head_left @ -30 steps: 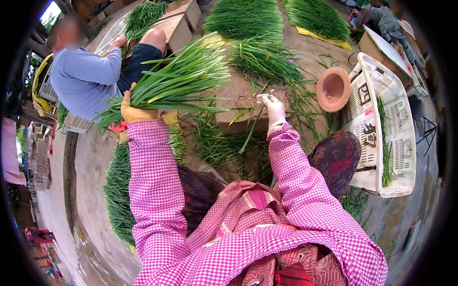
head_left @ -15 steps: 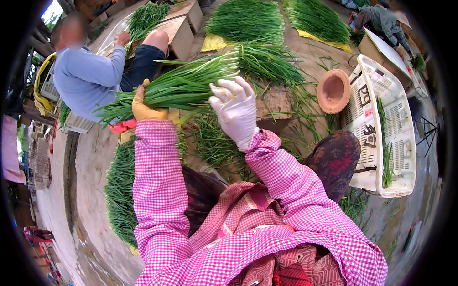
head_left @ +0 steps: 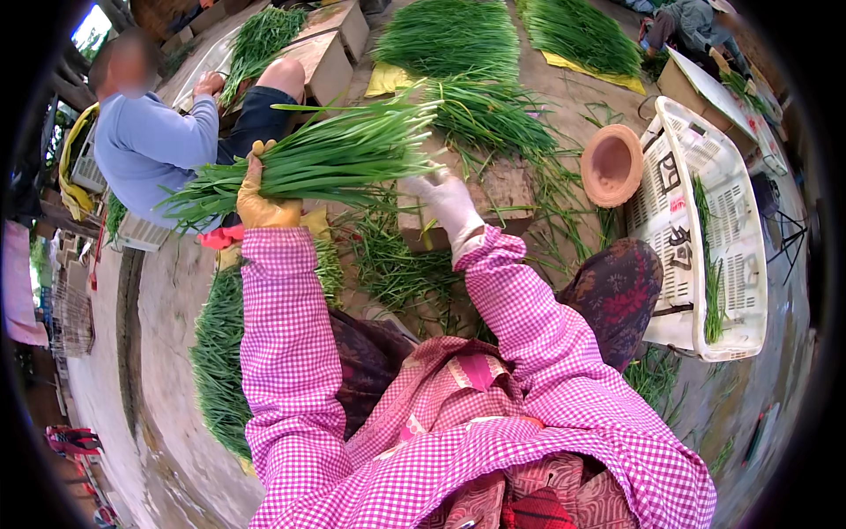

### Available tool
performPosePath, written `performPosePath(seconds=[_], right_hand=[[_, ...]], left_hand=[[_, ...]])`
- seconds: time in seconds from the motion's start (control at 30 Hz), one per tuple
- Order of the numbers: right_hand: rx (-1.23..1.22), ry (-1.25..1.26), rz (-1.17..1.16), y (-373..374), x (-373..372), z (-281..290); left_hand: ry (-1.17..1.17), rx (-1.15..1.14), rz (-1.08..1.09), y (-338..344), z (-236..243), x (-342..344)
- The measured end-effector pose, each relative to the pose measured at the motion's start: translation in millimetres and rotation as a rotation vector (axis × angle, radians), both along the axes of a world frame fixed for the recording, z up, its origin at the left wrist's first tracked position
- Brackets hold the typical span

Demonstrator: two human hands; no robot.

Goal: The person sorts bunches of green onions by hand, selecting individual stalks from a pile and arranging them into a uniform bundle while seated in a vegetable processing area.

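Note:
My left hand [head_left: 267, 198], in a yellow glove, is closed around a thick bunch of long green garlic chives [head_left: 344, 154]. The bunch lies level in the air, leafy tips to the left and pale stem ends to the right. Just below those stem ends is my right hand [head_left: 445, 198], in a white glove. Its fingers point left at the stems; they are blurred, and I cannot tell whether they grip any. Beneath it stands a wooden block [head_left: 493, 198], with a loose heap of chives [head_left: 493, 115] at its far side.
A white plastic crate [head_left: 674, 256] stands to my right, beside a pinkish-brown bowl-shaped thing [head_left: 612, 166]. Chive piles [head_left: 449, 40] lie on yellow sheets ahead; another pile [head_left: 225, 361] is at my left. A person in a blue top [head_left: 154, 141] sits at far left. Loose chives [head_left: 401, 264] litter the ground.
My right hand has turned and lowered, its raised fingers now pointing left at the stem ends. The left hand and the bunch have shifted slightly left.

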State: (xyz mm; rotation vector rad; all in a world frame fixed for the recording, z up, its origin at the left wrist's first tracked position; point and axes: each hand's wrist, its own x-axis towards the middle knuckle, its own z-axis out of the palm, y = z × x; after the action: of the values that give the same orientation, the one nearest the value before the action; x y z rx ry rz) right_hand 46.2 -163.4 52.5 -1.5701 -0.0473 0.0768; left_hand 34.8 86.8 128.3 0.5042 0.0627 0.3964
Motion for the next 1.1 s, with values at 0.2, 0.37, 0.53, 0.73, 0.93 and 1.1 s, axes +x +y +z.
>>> performPosePath(seconds=[0.2, 0.37, 0.53, 0.73, 0.93, 1.1], right_hand=[[0.404, 0.201, 0.196, -6, -5, -16], [0.073, 0.153, -0.111, -44, 4, -51], [0.023, -0.185, -0.085, -60, 21, -28], [0.416, 0.109, 0.221, -1, 3, 7], [-0.137, 0.217, -0.256, -98, 23, -58], [-0.314, -0.358, -0.34, -87, 34, -47]], left_hand=[[-0.033, 0.06, 0.053, 6, 0, -2], [-0.068, 0.059, -0.005, 10, -12, -1], [-0.03, 0.096, 0.052, 7, -9, -8], [-0.064, 0.106, -0.024, 0, -16, 0], [0.033, 0.092, 0.155, 28, -17, -4], [0.08, 0.092, 0.156, 28, -13, -6]])
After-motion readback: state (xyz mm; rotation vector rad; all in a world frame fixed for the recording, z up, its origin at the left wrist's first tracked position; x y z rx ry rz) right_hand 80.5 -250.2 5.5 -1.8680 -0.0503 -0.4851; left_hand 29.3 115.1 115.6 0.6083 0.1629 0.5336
